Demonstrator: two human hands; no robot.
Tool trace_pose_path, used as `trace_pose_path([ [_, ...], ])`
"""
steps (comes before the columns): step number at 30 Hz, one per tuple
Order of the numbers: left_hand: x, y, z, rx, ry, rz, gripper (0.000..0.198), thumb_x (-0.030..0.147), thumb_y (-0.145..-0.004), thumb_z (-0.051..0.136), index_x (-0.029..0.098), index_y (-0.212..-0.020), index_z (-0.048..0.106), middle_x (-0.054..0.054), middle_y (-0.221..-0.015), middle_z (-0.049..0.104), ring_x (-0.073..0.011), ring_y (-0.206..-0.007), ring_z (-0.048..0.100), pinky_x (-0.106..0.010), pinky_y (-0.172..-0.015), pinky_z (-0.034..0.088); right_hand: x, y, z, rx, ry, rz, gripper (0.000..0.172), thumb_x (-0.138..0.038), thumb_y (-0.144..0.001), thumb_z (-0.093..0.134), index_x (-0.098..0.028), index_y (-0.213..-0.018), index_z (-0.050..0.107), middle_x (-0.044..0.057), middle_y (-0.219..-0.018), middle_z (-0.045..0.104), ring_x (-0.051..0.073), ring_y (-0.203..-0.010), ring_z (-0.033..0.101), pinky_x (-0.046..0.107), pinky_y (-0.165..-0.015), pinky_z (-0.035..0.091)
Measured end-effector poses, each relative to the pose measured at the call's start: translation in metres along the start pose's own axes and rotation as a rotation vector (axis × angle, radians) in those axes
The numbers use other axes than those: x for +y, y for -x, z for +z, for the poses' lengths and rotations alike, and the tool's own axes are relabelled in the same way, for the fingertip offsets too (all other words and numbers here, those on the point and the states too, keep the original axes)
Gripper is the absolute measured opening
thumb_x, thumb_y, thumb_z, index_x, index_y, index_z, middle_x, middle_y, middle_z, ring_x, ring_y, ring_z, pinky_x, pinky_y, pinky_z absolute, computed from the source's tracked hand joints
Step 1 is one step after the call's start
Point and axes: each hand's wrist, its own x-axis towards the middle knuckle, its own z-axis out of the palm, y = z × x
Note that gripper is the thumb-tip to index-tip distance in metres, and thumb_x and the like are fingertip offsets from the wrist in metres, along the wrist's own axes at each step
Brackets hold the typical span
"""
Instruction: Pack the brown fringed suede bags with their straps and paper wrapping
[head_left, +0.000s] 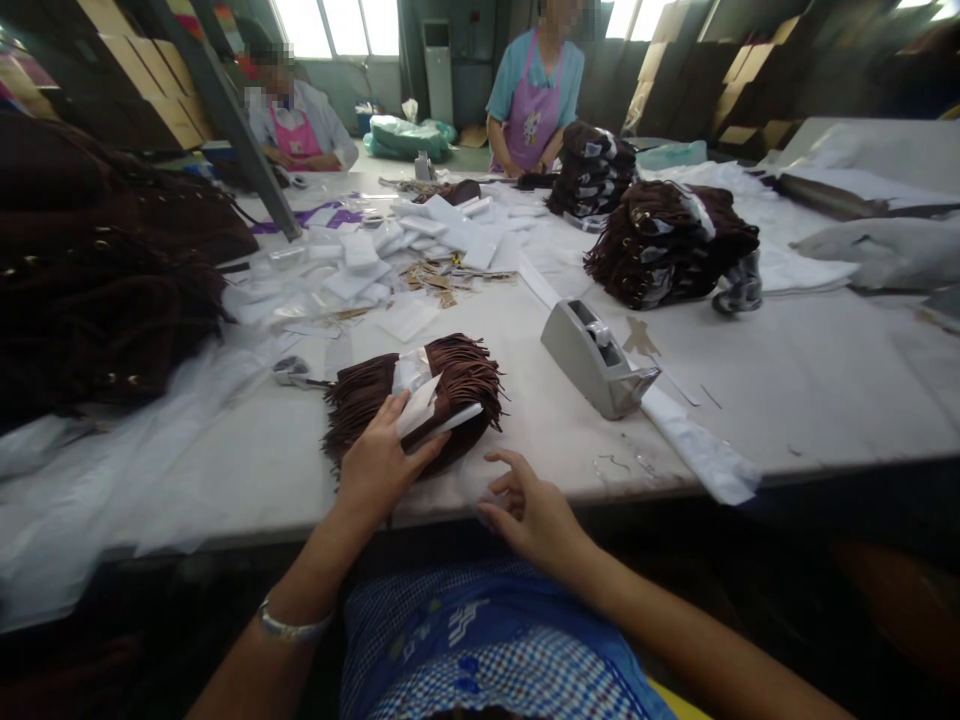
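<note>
A dark brown fringed bag [461,385], folded into a bundle with a pale clear-looking band round it, lies near the table's front edge. My left hand [386,450] grips its near side, fingers over a white sheet [420,408] tucked into the bundle and thumb lower down. Just right of the bag, my right hand [525,505] hovers at the table edge with curled fingers. Something faint and see-through shows at its fingertips, too blurred to name. A grey tape dispenser [592,360] stands beyond that hand, to the right.
Stacked brown fringed bags [675,240] sit at the back right, and a large dark pile [97,270] fills the left. White foam sheets [367,250] and tan tags [435,280] litter the middle. A metal post [247,130] rises at left. Two people work across the table.
</note>
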Motion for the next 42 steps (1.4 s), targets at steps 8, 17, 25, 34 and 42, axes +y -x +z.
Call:
trace_pose_path([
  [8, -0.015, 0.011, 0.013, -0.096, -0.122, 0.295, 0.105, 0.051, -0.072, 0.079, 0.013, -0.153, 0.024, -0.020, -0.157, 0.030, -0.0386, -0.146, 0.025, -0.053, -0.115, 0.034, 0.006, 0.011, -0.005, 0.280, 0.646, -0.643, 0.031, -0.006, -0.084, 0.055, -0.022, -0.107, 0.068, 0.006, -0.091, 0.067, 0.020, -0.085, 0.062, 0.032, -0.077, 0.053],
  [17, -0.015, -0.028, -0.033, -0.299, 0.154, 0.251, 0.067, 0.044, -0.084, 0.063, 0.020, -0.144, 0.046, -0.011, -0.139, 0.057, -0.0302, -0.123, 0.057, -0.039, -0.104, 0.045, 0.004, 0.000, 0.002, 0.199, 0.684, -1.110, 0.015, -0.012, -0.093, 0.059, -0.017, -0.104, 0.068, 0.005, -0.107, 0.075, 0.021, -0.112, 0.065, 0.044, -0.108, 0.046],
  [25, -0.008, -0.037, -0.042, -0.313, 0.080, 0.330, 0.058, 0.035, -0.084, 0.064, 0.020, -0.139, 0.053, -0.010, -0.140, 0.057, -0.0301, -0.126, 0.055, -0.040, -0.105, 0.045, -0.001, 0.001, 0.019, 0.137, 0.677, -1.210, 0.014, -0.015, -0.097, 0.056, -0.015, -0.098, 0.070, 0.004, -0.102, 0.077, 0.015, -0.100, 0.071, 0.037, -0.108, 0.047],
  [34, -0.018, 0.026, 0.023, 0.042, -0.264, 0.446, 0.055, 0.032, -0.089, 0.062, 0.010, -0.139, 0.050, -0.017, -0.154, 0.037, -0.0369, -0.145, 0.027, -0.057, -0.115, 0.032, 0.024, 0.007, 0.012, -0.002, 0.656, -1.178, 0.012, -0.016, -0.096, 0.057, -0.016, -0.100, 0.068, 0.004, -0.096, 0.077, 0.015, -0.090, 0.073, 0.036, -0.100, 0.054],
  [42, -0.018, 0.032, 0.022, 0.123, -0.166, 0.429, 0.044, 0.031, -0.090, 0.061, 0.017, -0.131, 0.058, -0.012, -0.151, 0.043, -0.0331, -0.142, 0.035, -0.055, -0.116, 0.031, -0.024, -0.038, -0.013, 0.162, 0.651, -0.957, 0.045, -0.026, -0.093, 0.064, -0.018, -0.136, 0.053, 0.012, -0.127, 0.065, 0.023, -0.120, 0.059, 0.042, -0.105, 0.049],
])
